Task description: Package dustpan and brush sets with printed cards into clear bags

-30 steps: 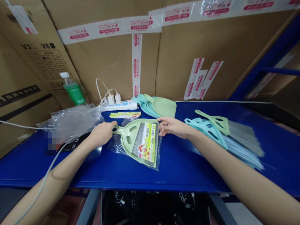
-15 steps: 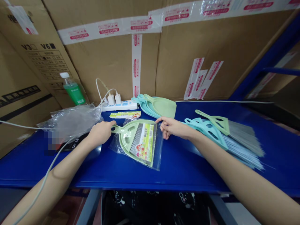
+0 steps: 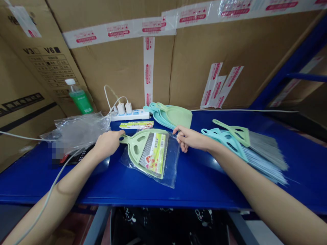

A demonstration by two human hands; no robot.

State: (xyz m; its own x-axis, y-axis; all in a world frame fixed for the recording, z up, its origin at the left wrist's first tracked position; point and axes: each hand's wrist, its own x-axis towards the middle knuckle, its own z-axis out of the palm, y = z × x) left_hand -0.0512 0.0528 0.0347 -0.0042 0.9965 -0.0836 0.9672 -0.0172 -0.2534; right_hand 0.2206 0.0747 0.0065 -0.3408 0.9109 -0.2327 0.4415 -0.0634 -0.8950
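Note:
A light green dustpan (image 3: pixel 139 147) with a small brush and a colourful label card (image 3: pixel 154 155) in it lies partly inside a clear plastic bag (image 3: pixel 170 163) on the blue table (image 3: pixel 199 183). My left hand (image 3: pixel 107 143) is closed around the dustpan's handle at its left end. My right hand (image 3: pixel 190 139) pinches the bag's upper right edge, with the index finger stretched along it.
Stacked teal and green dustpans (image 3: pixel 171 115) lie behind. A pile of brushes (image 3: pixel 245 146) lies at the right. Crumpled clear bags (image 3: pixel 79 131), a power strip (image 3: pixel 129 114), a green bottle (image 3: pixel 79 97) and cardboard boxes (image 3: pixel 204 58) stand at the back and left. A white cable (image 3: pixel 51 190) crosses my left arm.
The dustpan has slid left and out of the bag's mouth while my right hand holds the bag's edge. More empty bag now shows to the right of the dustpan.

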